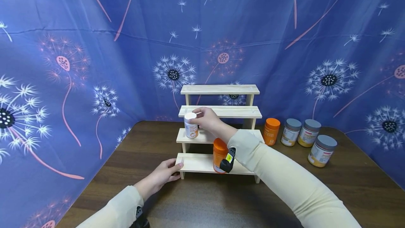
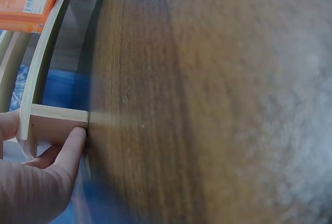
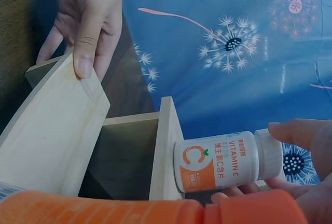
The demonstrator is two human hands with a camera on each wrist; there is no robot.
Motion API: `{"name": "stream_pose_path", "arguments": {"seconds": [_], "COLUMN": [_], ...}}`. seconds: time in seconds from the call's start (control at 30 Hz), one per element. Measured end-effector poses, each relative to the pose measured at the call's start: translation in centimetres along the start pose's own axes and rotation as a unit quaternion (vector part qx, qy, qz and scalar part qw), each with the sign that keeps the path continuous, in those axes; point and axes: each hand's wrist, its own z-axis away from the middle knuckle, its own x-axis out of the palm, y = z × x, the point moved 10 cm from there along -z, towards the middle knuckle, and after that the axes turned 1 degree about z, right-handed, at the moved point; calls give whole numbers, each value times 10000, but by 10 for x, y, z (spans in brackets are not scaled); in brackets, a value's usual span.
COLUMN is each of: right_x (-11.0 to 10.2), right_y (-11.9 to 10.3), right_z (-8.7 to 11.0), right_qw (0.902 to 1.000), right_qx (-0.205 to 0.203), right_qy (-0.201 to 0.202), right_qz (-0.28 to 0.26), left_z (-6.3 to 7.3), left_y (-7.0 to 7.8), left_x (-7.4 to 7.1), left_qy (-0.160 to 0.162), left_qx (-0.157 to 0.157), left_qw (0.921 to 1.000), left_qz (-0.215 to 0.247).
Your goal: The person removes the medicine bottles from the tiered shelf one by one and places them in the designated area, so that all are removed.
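Observation:
My right hand (image 1: 207,119) pinches the cap of a white vitamin C bottle (image 1: 191,126) with an orange label. In the right wrist view, the base of this bottle (image 3: 218,163) meets the second step up, near its left end. Down at the lowest step, my left hand (image 1: 162,175) grips the left end of the wooden stepped rack (image 1: 196,163). The left wrist view shows its thumb on top and a finger against the leg (image 2: 58,123). An orange bottle (image 1: 219,152) stands on that lowest step, partly covered by my right wrist.
Right of the rack, another orange bottle (image 1: 271,132) stands on the dark wooden table (image 1: 202,203). Beside it are three grey-lidded jars, the nearest jar (image 1: 322,151) set forward of the others. A blue dandelion-print cloth (image 1: 202,38) hangs behind.

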Motion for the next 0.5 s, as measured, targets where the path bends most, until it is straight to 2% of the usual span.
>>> {"name": "stream_pose_path", "arguments": {"seconds": [0.27, 0.5], "right_x": [3, 1], "right_y": [-8, -7], "right_z": [5, 2], "right_qw": [9975, 9968], "right_qx": [-292, -346], "right_qy": [55, 69], "right_qz": [636, 720], "left_z": [-1, -3], "left_y": [-3, -3], "left_x": [0, -1], "left_qy": [32, 61], "left_qx": [-108, -147], "left_qw": [9999, 9998], "left_qz": [-19, -72]}}
